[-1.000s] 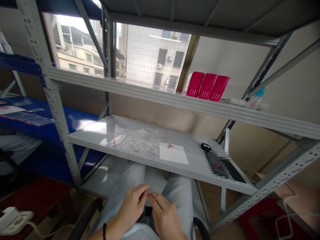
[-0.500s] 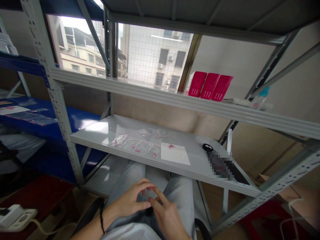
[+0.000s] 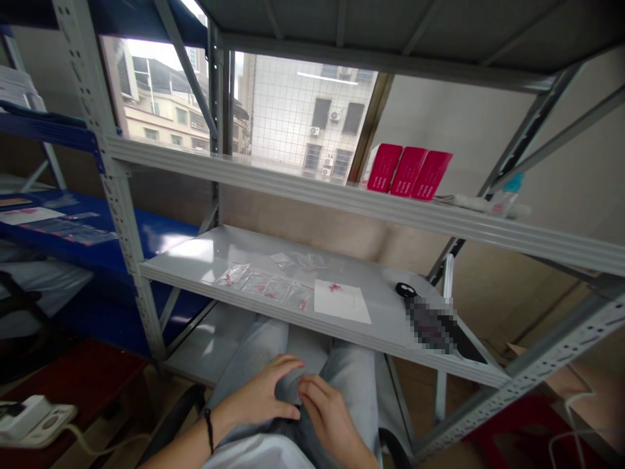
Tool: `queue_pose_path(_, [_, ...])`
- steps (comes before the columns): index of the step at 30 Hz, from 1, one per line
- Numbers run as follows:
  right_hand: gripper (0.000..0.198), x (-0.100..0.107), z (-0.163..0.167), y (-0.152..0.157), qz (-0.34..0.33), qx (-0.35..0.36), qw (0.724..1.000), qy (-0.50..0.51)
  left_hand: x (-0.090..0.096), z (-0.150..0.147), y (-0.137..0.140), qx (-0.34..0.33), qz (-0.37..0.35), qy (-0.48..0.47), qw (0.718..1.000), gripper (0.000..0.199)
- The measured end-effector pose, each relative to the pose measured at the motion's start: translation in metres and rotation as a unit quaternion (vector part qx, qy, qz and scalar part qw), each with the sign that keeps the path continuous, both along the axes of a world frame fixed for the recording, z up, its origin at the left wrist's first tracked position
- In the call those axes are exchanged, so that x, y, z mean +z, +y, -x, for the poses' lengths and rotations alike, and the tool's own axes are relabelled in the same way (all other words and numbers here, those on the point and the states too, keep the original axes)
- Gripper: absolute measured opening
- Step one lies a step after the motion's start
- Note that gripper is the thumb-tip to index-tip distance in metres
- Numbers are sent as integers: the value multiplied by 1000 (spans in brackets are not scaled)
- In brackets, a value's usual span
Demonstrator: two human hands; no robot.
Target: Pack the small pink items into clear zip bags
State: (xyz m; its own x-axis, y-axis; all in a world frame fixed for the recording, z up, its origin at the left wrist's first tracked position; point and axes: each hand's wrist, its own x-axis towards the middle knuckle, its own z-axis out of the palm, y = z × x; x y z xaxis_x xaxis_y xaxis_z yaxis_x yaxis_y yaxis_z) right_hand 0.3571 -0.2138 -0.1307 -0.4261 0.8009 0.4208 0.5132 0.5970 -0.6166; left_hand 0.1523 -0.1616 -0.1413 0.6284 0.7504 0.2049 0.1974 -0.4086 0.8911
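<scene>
Above my lap, my left hand (image 3: 266, 394) has its thumb and fingers spread wide, with nothing visible between them. Just right of it, my right hand (image 3: 325, 410) is closed, its fingertips drawn together; whatever they may hold is too small or hidden to make out. Beyond both hands, on the grey shelf, several clear plastic bags (image 3: 277, 291) lie in a row near the front edge with small pink pieces inside. A white sheet of paper (image 3: 342, 307) beside them carries a small pile of pink pieces (image 3: 334, 287).
More clear plastic bags (image 3: 303, 262) lie farther back. At the right is a dark, partly blurred object (image 3: 432, 326) with a round black end. Red boxes (image 3: 407, 172) and a blue-topped bottle (image 3: 510, 189) stand on the upper shelf. A power strip (image 3: 41, 423) sits lower left.
My hands have come apart: the left fingertips no longer meet the right ones and have opened. My right fingers have curled together. The things on the shelf have stayed put.
</scene>
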Motion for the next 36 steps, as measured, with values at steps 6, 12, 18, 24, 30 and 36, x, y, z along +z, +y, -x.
queue_pose_path(6, [28,7,0,-3,4,45,999,-13,-1,-6,0,-5,49,-25,998,72])
queue_pose_path(12, [32,16,-2,-8,1,30,998,-63,2,-1,4,15,29,-24,999,72])
queue_pose_path(18, [34,23,-4,-11,15,37,994,-101,3,3,5,-10,7,-5,1000,80])
queue_pose_path(24, [39,18,-7,-7,-13,52,995,-81,6,4,4,2,13,3,1000,67])
queue_pose_path(30, [23,23,-31,8,-52,-125,988,81,6,12,12,33,47,-39,998,70])
queue_pose_path(36, [29,42,-81,63,-178,-257,949,-36,14,14,32,20,41,-100,994,77])
